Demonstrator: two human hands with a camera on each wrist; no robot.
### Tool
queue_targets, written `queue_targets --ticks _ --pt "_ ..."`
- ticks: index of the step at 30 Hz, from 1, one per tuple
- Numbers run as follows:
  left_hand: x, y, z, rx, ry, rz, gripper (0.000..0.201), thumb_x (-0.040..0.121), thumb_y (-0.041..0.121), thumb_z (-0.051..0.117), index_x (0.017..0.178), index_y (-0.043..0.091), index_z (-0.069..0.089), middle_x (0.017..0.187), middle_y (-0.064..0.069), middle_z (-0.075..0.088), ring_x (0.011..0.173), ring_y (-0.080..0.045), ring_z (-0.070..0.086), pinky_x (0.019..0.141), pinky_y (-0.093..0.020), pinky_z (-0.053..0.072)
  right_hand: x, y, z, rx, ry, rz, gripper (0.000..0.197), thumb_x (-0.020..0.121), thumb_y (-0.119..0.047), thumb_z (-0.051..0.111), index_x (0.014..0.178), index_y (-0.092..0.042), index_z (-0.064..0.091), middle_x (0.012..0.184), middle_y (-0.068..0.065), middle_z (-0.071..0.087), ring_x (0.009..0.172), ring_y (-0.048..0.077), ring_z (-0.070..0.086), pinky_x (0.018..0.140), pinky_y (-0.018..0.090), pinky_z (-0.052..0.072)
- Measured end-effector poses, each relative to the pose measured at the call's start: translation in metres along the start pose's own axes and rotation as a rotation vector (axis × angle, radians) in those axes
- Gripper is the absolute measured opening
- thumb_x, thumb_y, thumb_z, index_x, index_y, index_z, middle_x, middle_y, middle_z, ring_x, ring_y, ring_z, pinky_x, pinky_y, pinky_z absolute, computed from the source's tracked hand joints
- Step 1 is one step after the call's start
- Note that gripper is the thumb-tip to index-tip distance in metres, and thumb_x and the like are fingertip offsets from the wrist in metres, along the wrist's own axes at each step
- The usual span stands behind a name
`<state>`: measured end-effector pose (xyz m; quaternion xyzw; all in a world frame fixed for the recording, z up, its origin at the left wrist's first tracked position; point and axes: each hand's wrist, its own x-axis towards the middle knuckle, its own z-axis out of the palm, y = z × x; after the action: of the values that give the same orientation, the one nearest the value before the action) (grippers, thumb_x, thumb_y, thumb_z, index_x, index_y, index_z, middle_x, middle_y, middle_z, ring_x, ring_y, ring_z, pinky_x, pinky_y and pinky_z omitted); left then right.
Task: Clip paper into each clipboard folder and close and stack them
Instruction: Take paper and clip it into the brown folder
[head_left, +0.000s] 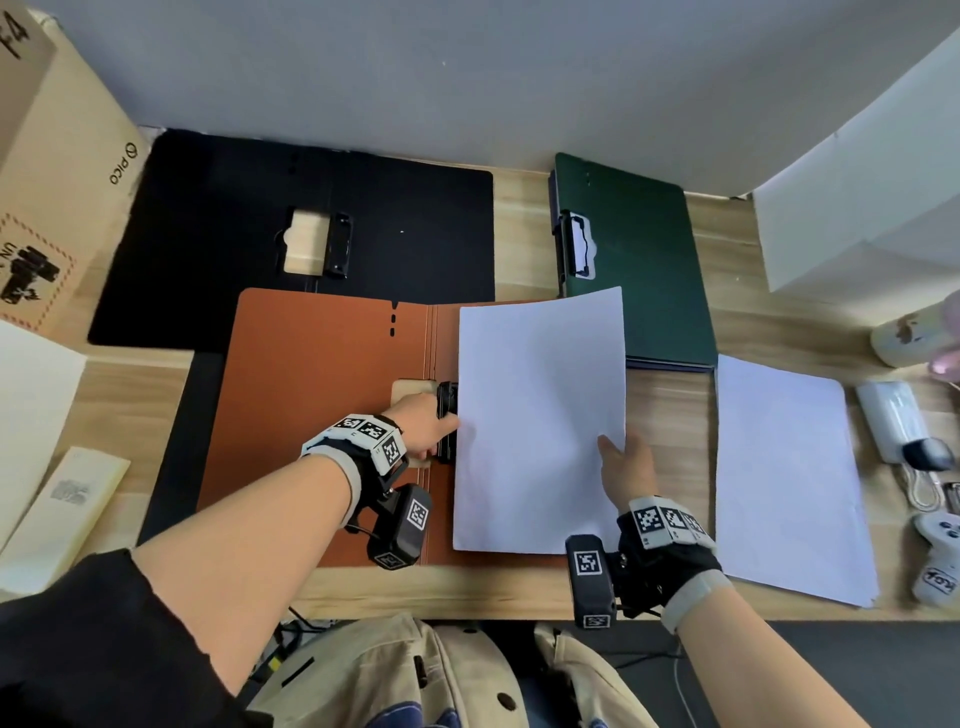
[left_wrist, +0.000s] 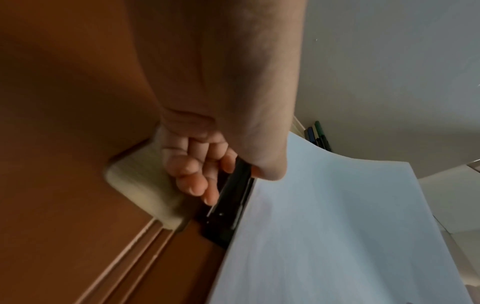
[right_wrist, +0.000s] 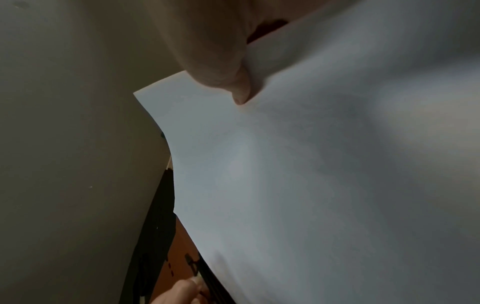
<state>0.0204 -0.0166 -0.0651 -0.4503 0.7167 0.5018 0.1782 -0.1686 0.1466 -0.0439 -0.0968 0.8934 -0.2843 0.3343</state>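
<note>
Matt rust-brown folder (head_left: 311, 395), faintly grained like leatherette, creased at the spine. Black clip (head_left: 447, 410) of dull metal or plastic, cannot tell which. Smooth white sheet (head_left: 540, 415), matt, slightly bowed. Flat black folder (head_left: 208, 234), no shine. Dark green folder (head_left: 644, 270), fine-textured matt cover. Pale wood-grain bench (head_left: 670, 410), satin finish. Loose paper stack (head_left: 789, 478), smooth. Brown corrugated cardboard box (head_left: 62, 156), rough. Glossy white plastic controller (head_left: 940, 566).
</note>
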Motion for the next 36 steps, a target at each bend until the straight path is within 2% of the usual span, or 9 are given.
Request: queue_targets --ticks 4,8,12,17,22,26,32,34,36 --pt "0.001 0.001 -0.002 0.025 -0.039 0.002 0.041 0.093 0.022 0.037 0.055 0.009 0.045 0.058 -0.006 0.057 0.046 -0.018 0.052 0.049 -0.023 0.045 0.001 -0.005 -0.002 0.031 -0.022 0.000 0.036 0.096 -0.009 0.045 0.128 0.006 0.050 0.129 0.021 0.056 0.120 0.035 0.053 0.093 0.030 0.040" --pt "0.004 -0.001 -0.005 0.046 -0.097 -0.021 0.038 0.095 0.025 0.035 0.066 0.004 0.047 0.064 -0.006 0.059 0.046 -0.016 0.050 0.047 -0.022 0.041 0.000 -0.008 -0.008 0.096 -0.046 0.003 0.035 0.096 -0.007 0.044 0.129 0.004 0.049 0.130 0.020 0.056 0.122 0.033 0.051 0.098 0.033 0.039" --pt "0.003 -0.001 -0.006 0.066 -0.100 -0.010 0.037 0.096 0.027 0.034 0.065 0.009 0.040 0.054 -0.006 0.055 0.047 -0.015 0.051 0.051 -0.023 0.040 -0.003 -0.010 -0.007 0.097 -0.057 -0.022 0.036 0.096 -0.005 0.043 0.130 0.004 0.048 0.131 0.019 0.055 0.123 0.033 0.050 0.090 0.026 0.035" --pt "0.004 -0.003 -0.007 0.036 -0.107 0.005 0.040 0.095 0.020 0.033 0.060 0.006 0.047 0.074 -0.009 0.064 0.047 -0.014 0.053 0.051 -0.022 0.045 -0.007 -0.008 0.005 0.007 -0.019 -0.078 0.038 0.097 -0.007 0.042 0.135 -0.002 0.046 0.134 0.016 0.055 0.125 0.031 0.050 0.100 0.030 0.038" --pt "0.004 -0.002 -0.006 0.035 -0.095 -0.011 0.040 0.093 0.019 0.034 0.059 0.004 0.049 0.066 -0.008 0.063 0.046 -0.014 0.052 0.051 -0.022 0.046 -0.011 -0.010 0.010 -0.029 -0.043 -0.127 0.037 0.096 -0.004 0.041 0.132 -0.005 0.050 0.132 0.013 0.057 0.125 0.031 0.051 0.101 0.030 0.039" --pt "0.005 -0.001 -0.005 0.087 -0.100 -0.027 0.041 0.093 0.022 0.033 0.059 0.006 0.051 0.062 -0.006 0.062 0.045 -0.015 0.052 0.052 -0.022 0.044 -0.015 -0.013 0.010 -0.035 -0.062 -0.133 0.038 0.097 -0.003 0.040 0.134 -0.004 0.048 0.135 0.011 0.055 0.127 0.028 0.048 0.098 0.023 0.034" --pt "0.005 0.003 0.001 0.102 -0.043 -0.040 0.039 0.093 0.023 0.035 0.059 0.006 0.046 0.059 -0.005 0.058 0.044 -0.017 0.051 0.050 -0.023 0.043 -0.017 -0.014 0.010 -0.025 -0.080 -0.146 0.038 0.097 -0.004 0.039 0.134 -0.006 0.048 0.135 0.010 0.055 0.128 0.028 0.048 0.100 0.024 0.034" --pt "0.005 0.006 0.003 0.106 -0.015 -0.052 0.038 0.091 0.023 0.037 0.058 0.007 0.045 0.057 -0.005 0.056 0.043 -0.018 0.051 0.051 -0.024 0.042 -0.017 -0.013 0.008 0.006 -0.090 -0.138 0.037 0.097 -0.009 0.041 0.132 -0.007 0.050 0.131 0.010 0.057 0.125 0.027 0.050 0.099 0.026 0.036" --pt "0.005 0.010 0.005 0.132 0.032 -0.066 0.038 0.090 0.024 0.039 0.055 0.009 0.039 0.054 -0.004 0.051 0.043 -0.018 0.048 0.050 -0.023 0.037 -0.018 -0.013 0.002 0.010 -0.052 -0.146 0.029 0.096 -0.015 0.043 0.120 -0.008 0.058 0.111 0.008 0.063 0.109 0.024 0.054 0.089 0.025 0.039"
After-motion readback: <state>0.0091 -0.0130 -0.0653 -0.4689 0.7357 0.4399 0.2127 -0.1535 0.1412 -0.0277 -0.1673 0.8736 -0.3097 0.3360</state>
